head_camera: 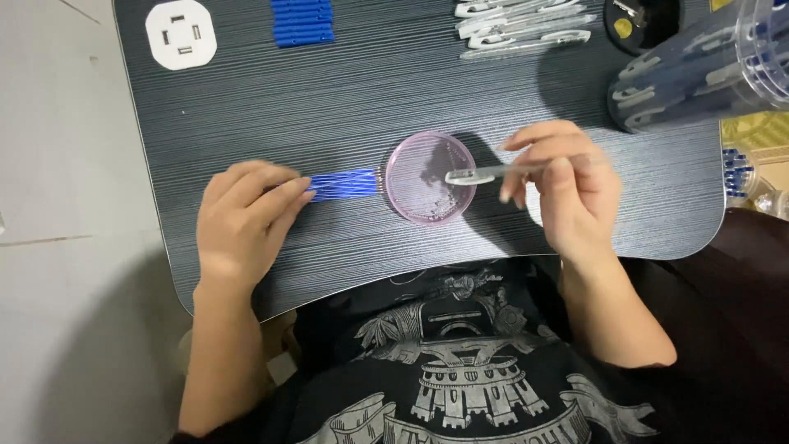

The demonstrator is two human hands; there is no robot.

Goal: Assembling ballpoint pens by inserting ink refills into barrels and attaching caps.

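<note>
Left hand [246, 215] lies flat, grip apart, on blue strips [343, 184]; right hand [567, 189], grip clamped on tweezers [485, 173], seemingly over pink dish [411, 197].

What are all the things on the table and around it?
Lap table: one, dark grey with fine stripes, fills the middle.
Round dish: one, clear pink, centre of the table.
Blue strip row: one, blue, left of the dish, under the left fingers.
Blue strip stack: one, blue, top edge.
White clips: a pile, count unclear, top right.
White square plate: one, top left corner.
Clear tub: one, lying at top right.
Clear tweezer-like tool: one, over the dish.
Left hand: presses the blue strip row.
Right hand: holds the tool.
</note>
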